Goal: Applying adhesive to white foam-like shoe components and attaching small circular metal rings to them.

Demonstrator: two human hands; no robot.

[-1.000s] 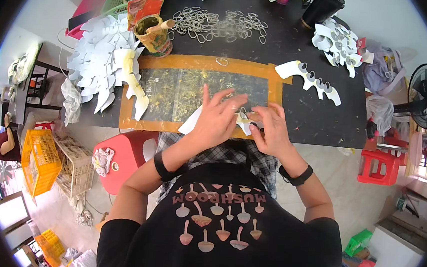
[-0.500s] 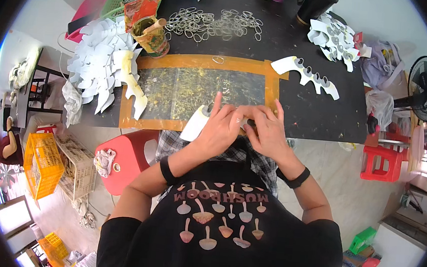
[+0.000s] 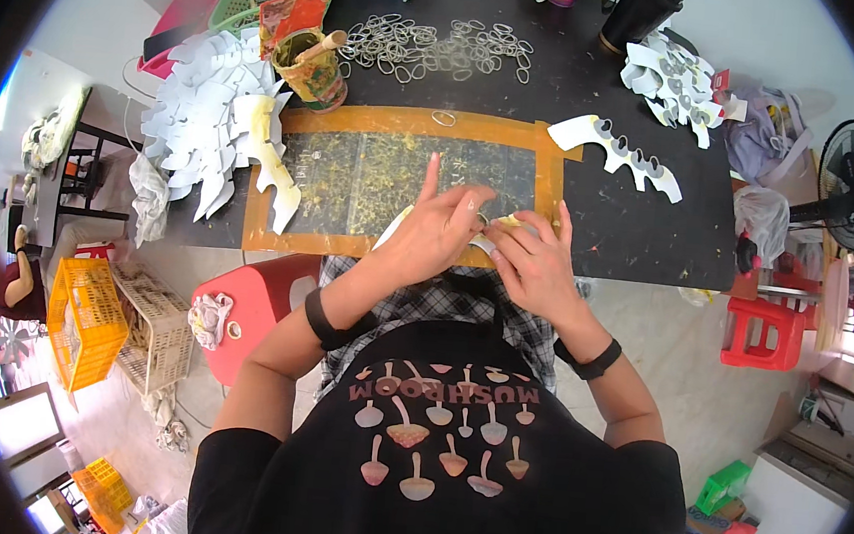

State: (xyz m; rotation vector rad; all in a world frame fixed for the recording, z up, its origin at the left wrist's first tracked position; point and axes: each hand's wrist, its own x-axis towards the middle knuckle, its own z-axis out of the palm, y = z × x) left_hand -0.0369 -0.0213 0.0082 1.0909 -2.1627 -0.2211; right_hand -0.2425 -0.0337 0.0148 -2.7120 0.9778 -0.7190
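Note:
At the table's near edge, both hands work on a white scalloped strip (image 3: 391, 226) with yellowish glue along its edge. My left hand (image 3: 432, 229) is closed over it, thumb and fingers pinched together, one finger pointing away. My right hand (image 3: 538, 261) pinches the strip's other end, its little finger raised. A grey oval ring shows between the fingertips, partly hidden. Beneath lies a glue-smeared mat (image 3: 384, 178) framed in brown tape. One loose metal ring (image 3: 443, 119) rests on the tape's far side. Another glue-coated strip (image 3: 272, 169) lies at the mat's left.
Many metal rings (image 3: 434, 49) are spread at the back. A glue pot (image 3: 314, 75) with a stick stands beside a pile of white strips (image 3: 198, 113). Right of the mat lies a strip with rings (image 3: 621, 157); more are heaped behind it (image 3: 667, 80). A red stool (image 3: 269, 305) stands at left.
Both hands have shifted slightly, and the fingertips have come a little apart. The ring and glued edge between them now show more. The whole view has moved slightly.

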